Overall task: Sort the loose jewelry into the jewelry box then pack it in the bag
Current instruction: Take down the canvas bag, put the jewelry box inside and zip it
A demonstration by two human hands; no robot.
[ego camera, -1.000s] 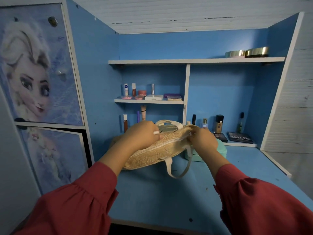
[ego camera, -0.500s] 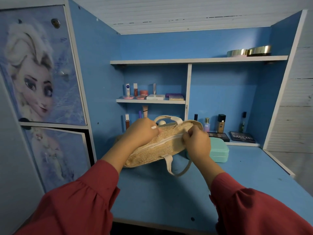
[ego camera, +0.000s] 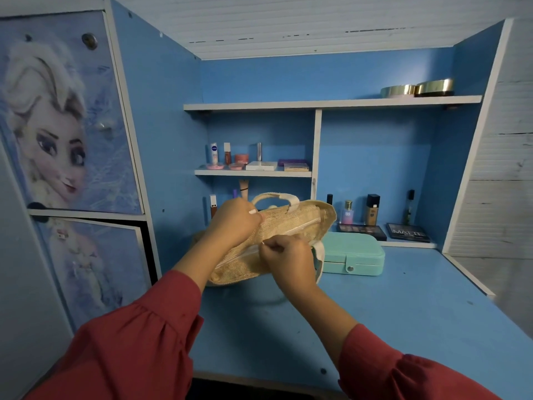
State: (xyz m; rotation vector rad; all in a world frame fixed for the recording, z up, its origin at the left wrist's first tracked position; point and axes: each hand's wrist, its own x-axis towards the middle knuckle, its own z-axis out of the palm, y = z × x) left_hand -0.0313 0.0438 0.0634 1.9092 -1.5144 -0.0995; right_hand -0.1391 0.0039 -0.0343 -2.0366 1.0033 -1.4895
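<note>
Jewelry box (lid closed) sits on desk beside woven bag

Dim, cool, even light fills the scene, brightest on the white ceiling boards at twelve o'clock. Soft shadows sit under the shelves and beneath the woven bag near centre. A bright glint marks the gold tins at two o'clock. Straight edges bow outward toward the borders (wide-angle distortion). The red sleeves at six o'clock look soft and slightly blurred.
</note>
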